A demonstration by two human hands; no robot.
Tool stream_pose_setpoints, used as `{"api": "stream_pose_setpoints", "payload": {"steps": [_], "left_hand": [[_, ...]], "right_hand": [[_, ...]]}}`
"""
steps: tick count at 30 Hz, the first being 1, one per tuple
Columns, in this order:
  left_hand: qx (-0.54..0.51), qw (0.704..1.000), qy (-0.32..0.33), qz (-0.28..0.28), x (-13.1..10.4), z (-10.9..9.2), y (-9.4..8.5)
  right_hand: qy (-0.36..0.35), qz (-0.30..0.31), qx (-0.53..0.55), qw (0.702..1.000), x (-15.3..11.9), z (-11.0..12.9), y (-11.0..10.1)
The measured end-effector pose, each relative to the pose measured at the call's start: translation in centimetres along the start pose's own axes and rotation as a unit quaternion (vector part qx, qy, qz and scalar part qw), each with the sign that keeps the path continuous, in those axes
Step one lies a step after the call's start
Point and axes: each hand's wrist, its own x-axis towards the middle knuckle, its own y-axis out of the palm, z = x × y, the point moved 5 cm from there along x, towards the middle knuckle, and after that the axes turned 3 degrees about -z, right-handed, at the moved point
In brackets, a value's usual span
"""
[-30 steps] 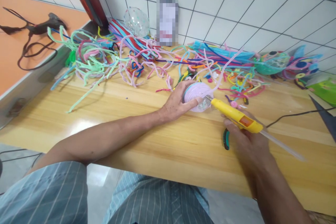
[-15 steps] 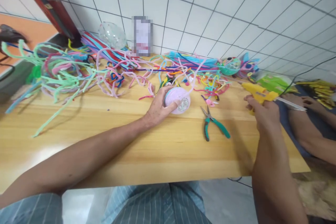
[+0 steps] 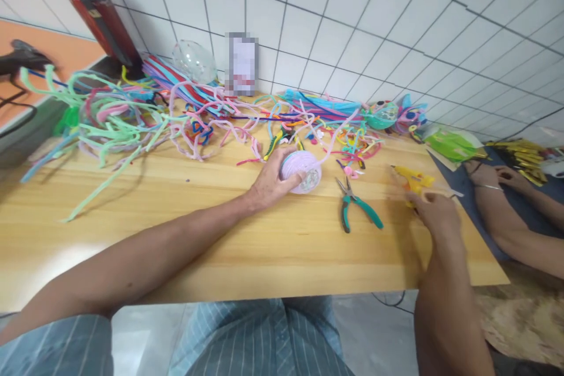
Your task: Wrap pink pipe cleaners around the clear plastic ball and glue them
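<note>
My left hand (image 3: pixel 273 179) is wrapped round a ball wound with lilac pipe cleaner (image 3: pixel 294 165). A clear, shiny patch shows on the ball's right side, and a loose pipe cleaner end (image 3: pixel 337 142) sticks up from it. At the right, my right hand (image 3: pixel 436 211) has its fingers closed at the handle of a yellow hot glue gun (image 3: pixel 413 177), low over the table. The gun's nozzle points left, and a pale glue stick juts from its rear. Between my hands lie green-handled pliers (image 3: pixel 360 205), jaws slightly apart.
Tangled pipe cleaners (image 3: pixel 118 120) and bundled ones (image 3: pixel 317 108) line the wooden table's (image 3: pixel 264 258) back. A clear ball (image 3: pixel 194 61), a phone (image 3: pixel 243 64) and a red thermos (image 3: pixel 94 12) stand by the tiled wall. Another person's hands (image 3: pixel 489 179) are at the right.
My right hand has lowered the glue gun toward the table and shifted left, its hold now lower on the handle. My left hand still holds the ball; the view has shifted slightly.
</note>
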Motion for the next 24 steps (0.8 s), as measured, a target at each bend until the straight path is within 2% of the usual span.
{"api": "stream_pose_setpoints", "payload": {"steps": [3, 6, 8, 10, 13, 15, 17, 21, 24], "left_hand": [[0.011, 1.0, 0.026, 0.002, 0.1, 0.0, 0.3], [0.023, 0.999, 0.043, 0.0, 0.2, -0.1, 0.3], [0.025, 0.999, 0.046, 0.003, 0.1, -0.2, 0.3], [0.024, 0.999, 0.045, 0.003, 0.1, -0.3, 0.3], [0.023, 0.999, 0.047, 0.004, 0.0, -0.6, 0.3], [0.026, 0.998, 0.049, 0.004, 0.0, -0.8, 0.4], [0.026, 0.998, 0.049, 0.002, 0.1, -0.7, 0.5], [0.026, 0.998, 0.049, -0.001, 0.1, -0.6, 0.6], [0.029, 0.998, 0.049, 0.003, 0.0, -0.5, 0.6]], "right_hand": [[-0.028, 0.02, 0.025, 0.999, -1.1, 1.3, 0.2], [-0.056, 0.063, 0.092, 0.992, -3.4, 2.4, 1.6], [-0.049, 0.132, 0.147, 0.979, -4.8, 3.8, 3.7], [-0.041, 0.2, 0.228, 0.952, -5.6, 5.9, 6.4], [-0.038, 0.245, 0.302, 0.921, -5.5, 9.2, 9.9], [-0.037, 0.248, 0.322, 0.913, -5.2, 10.6, 11.5], [-0.044, 0.226, 0.323, 0.918, -5.0, 11.2, 12.3], [-0.089, 0.16, 0.292, 0.939, -5.4, 11.2, 12.0], [-0.101, 0.154, 0.259, 0.948, -5.9, 11.1, 11.4]]}}
